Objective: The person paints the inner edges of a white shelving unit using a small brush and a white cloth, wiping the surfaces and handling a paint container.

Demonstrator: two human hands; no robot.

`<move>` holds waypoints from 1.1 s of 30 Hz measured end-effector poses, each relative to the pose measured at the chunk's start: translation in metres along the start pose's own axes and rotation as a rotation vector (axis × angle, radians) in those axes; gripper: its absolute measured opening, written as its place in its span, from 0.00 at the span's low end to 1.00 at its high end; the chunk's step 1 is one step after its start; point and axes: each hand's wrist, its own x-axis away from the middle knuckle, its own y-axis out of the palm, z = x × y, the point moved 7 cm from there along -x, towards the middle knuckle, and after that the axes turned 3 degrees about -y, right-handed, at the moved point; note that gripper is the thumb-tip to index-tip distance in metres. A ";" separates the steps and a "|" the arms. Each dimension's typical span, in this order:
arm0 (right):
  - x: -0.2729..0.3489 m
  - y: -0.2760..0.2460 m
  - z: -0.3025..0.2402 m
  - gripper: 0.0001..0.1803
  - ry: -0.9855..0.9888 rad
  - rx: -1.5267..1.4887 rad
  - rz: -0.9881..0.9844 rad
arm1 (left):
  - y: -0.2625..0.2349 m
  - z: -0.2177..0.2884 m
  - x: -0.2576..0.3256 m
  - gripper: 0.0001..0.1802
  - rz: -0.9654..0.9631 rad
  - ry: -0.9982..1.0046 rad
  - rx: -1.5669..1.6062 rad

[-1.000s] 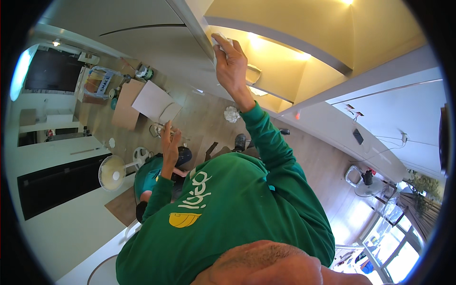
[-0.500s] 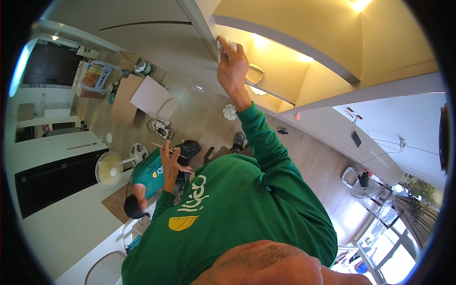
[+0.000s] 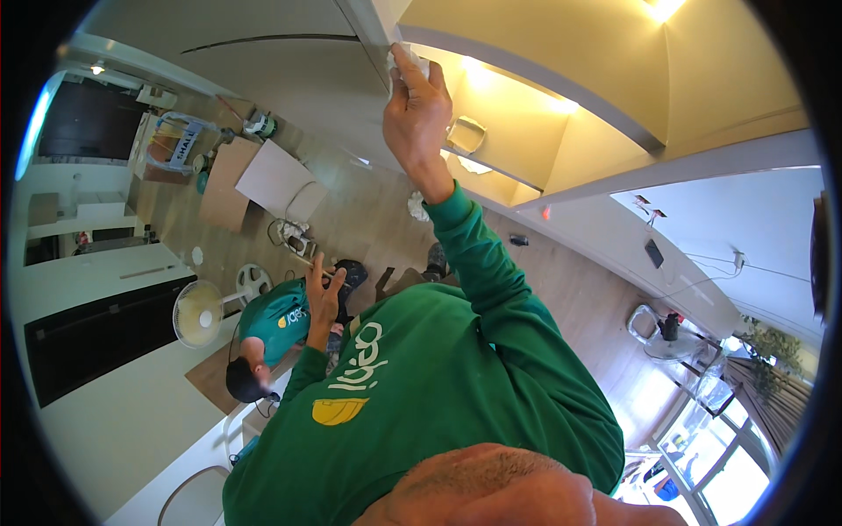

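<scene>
My right hand (image 3: 419,118) is raised to the pale cabinet's front edge (image 3: 373,39), its fingers closed on a crumpled white wad (image 3: 405,63), cloth or paper, pressed against that edge. Beside it is a lit shelf compartment (image 3: 517,131) with a roundish, pale-rimmed item (image 3: 466,134) in it. Lower down, in front of my chest, my left hand (image 3: 323,296) is closed round a thin tan stick-like tool (image 3: 304,259). Most of that tool is hidden by the fingers, and its kind cannot be made out.
A co-worker in a green shirt (image 3: 274,324) crouches at my left, near a standing fan (image 3: 199,314). Flat boards (image 3: 279,180) and a power tool (image 3: 294,235) lie on the wood floor. Wires hang from the white wall (image 3: 728,206) at right. A clear-topped stool (image 3: 645,323) stands beyond.
My right hand has slid up and a little left along the cabinet edge with the white wad. My left hand has turned slightly, moving a little right; the stick shows less.
</scene>
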 end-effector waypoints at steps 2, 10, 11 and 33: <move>0.009 -0.002 0.023 0.17 0.116 0.049 -0.088 | 0.005 0.003 -0.004 0.40 -0.010 0.051 0.010; 0.116 -0.030 0.085 0.15 0.573 -0.405 -0.339 | 0.040 0.108 -0.042 0.39 -0.113 0.271 0.240; 0.126 -0.029 0.082 0.15 0.628 -0.512 -0.333 | 0.050 0.127 -0.045 0.38 -0.149 0.327 0.271; 0.190 -0.066 0.107 0.27 1.161 -1.176 -0.608 | 0.151 0.143 -0.067 0.40 -0.698 -0.476 1.540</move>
